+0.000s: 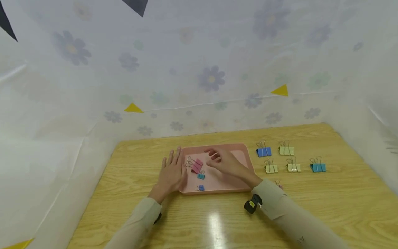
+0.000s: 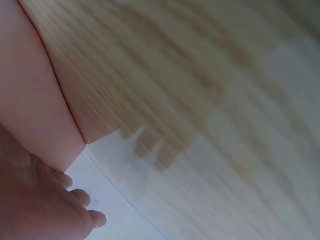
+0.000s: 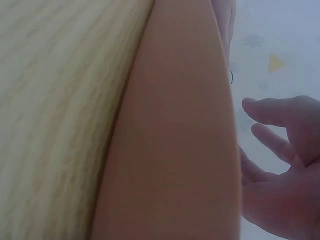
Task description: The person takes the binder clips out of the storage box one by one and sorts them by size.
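A pink tray (image 1: 217,187) lies on the table in the head view. Along its left rim rests my left hand (image 1: 171,174), fingers straight and pointing away. Over the tray's middle hovers my right hand (image 1: 226,162), thumb and fingers apart and loosely bent, with nothing between them. Left of that hand, inside the tray, are a large pink binder clip (image 1: 197,166), a small teal binder clip (image 1: 201,175) and a smaller blue binder clip (image 1: 201,187). The right wrist view shows the right hand (image 3: 285,165) beyond the tray wall (image 3: 170,125), which hides part of it.
Right of the tray stand several binder clips: a blue clip (image 1: 264,151), pale yellow clips (image 1: 286,150) and a teal clip (image 1: 318,167). A pink clip (image 1: 280,186) is partly hidden by the right sleeve. A flowered white sheet (image 1: 192,76) encloses the wooden table (image 1: 130,193).
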A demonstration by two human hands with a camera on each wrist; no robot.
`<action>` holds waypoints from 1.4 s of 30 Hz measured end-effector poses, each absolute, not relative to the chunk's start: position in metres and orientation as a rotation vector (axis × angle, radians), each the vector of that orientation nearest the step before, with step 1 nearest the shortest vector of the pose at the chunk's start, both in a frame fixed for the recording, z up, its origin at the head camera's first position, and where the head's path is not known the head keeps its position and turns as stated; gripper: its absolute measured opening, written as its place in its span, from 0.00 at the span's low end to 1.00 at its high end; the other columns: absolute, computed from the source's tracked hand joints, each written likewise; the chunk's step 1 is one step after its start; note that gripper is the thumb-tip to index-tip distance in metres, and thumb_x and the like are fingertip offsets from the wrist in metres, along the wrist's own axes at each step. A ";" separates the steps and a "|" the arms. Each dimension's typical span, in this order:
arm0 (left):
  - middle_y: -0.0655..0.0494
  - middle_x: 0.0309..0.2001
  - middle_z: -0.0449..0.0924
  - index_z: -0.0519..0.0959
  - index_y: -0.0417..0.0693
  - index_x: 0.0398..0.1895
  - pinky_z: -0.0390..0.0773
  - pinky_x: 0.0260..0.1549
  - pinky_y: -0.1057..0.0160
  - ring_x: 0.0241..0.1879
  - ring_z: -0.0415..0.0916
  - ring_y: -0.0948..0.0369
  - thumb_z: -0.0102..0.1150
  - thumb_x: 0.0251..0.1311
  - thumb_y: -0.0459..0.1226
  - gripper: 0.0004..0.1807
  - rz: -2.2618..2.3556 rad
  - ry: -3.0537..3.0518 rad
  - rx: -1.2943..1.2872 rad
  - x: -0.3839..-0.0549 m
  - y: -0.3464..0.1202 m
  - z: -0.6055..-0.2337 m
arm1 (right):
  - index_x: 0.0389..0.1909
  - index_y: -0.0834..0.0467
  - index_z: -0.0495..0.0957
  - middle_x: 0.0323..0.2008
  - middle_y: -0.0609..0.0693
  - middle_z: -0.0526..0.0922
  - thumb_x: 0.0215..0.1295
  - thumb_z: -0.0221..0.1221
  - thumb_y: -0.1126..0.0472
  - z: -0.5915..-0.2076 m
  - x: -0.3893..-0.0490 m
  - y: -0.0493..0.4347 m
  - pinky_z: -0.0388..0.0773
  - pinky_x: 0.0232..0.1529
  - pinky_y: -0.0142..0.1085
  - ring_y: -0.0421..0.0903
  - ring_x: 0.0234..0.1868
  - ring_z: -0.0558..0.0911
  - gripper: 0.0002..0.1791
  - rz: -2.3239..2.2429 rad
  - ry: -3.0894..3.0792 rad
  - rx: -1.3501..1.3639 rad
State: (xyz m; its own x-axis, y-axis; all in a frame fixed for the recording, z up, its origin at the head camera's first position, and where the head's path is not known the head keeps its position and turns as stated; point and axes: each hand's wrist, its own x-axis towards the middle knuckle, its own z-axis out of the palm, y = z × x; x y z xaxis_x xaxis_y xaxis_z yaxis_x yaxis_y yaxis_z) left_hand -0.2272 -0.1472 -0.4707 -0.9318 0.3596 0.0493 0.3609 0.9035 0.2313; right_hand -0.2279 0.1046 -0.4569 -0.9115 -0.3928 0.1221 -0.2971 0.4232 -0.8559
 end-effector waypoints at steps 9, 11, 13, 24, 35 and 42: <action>0.45 0.83 0.43 0.47 0.39 0.83 0.45 0.75 0.36 0.80 0.41 0.42 0.34 0.81 0.43 0.33 -0.347 -3.067 -0.570 -0.229 -0.147 -0.472 | 0.65 0.66 0.75 0.57 0.65 0.79 0.68 0.65 0.67 -0.467 -0.247 0.088 0.79 0.57 0.51 0.60 0.55 0.81 0.25 -1.480 2.560 -0.704; 0.45 0.83 0.42 0.47 0.39 0.83 0.44 0.75 0.36 0.80 0.41 0.42 0.34 0.81 0.43 0.34 -0.343 -3.072 -0.571 -0.229 -0.147 -0.472 | 0.63 0.65 0.76 0.55 0.64 0.80 0.67 0.66 0.67 -0.471 -0.250 0.085 0.80 0.56 0.51 0.59 0.53 0.81 0.24 -1.472 2.579 -0.697; 0.46 0.83 0.42 0.46 0.39 0.83 0.44 0.75 0.37 0.80 0.40 0.42 0.34 0.81 0.43 0.34 -0.338 -3.076 -0.571 -0.229 -0.146 -0.472 | 0.61 0.65 0.77 0.53 0.63 0.81 0.67 0.66 0.67 -0.476 -0.252 0.082 0.80 0.56 0.50 0.58 0.52 0.82 0.22 -1.461 2.591 -0.692; 0.45 0.83 0.43 0.48 0.39 0.83 0.45 0.74 0.35 0.80 0.42 0.42 0.34 0.80 0.43 0.33 -0.331 -3.061 -0.568 -0.229 -0.145 -0.473 | 0.53 0.60 0.82 0.45 0.53 0.84 0.61 0.72 0.67 -0.481 -0.260 0.063 0.80 0.51 0.44 0.49 0.46 0.81 0.19 -1.321 2.618 -0.643; 0.46 0.83 0.43 0.48 0.39 0.83 0.46 0.74 0.36 0.80 0.42 0.42 0.36 0.80 0.43 0.34 -0.310 -3.055 -0.570 -0.229 -0.146 -0.474 | 0.39 0.58 0.81 0.38 0.49 0.82 0.56 0.72 0.70 -0.480 -0.256 0.063 0.79 0.45 0.39 0.46 0.40 0.79 0.12 -1.317 2.652 -0.639; 0.46 0.83 0.44 0.48 0.39 0.83 0.47 0.74 0.36 0.80 0.42 0.42 0.36 0.80 0.43 0.34 -0.311 -3.050 -0.576 -0.231 -0.146 -0.477 | 0.40 0.58 0.84 0.37 0.48 0.82 0.57 0.74 0.65 -0.483 -0.256 0.068 0.78 0.42 0.37 0.45 0.39 0.78 0.12 -1.319 2.657 -0.589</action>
State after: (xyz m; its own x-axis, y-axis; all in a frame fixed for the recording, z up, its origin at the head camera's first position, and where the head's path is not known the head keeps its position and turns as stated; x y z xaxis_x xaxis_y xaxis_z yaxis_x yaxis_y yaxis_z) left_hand -0.2309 -0.1458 -0.4765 -0.9317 0.3585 0.0585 0.3630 0.9120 0.1911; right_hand -0.2561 0.0680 -0.4830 -0.9175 -0.3923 0.0661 -0.2899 0.5455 -0.7864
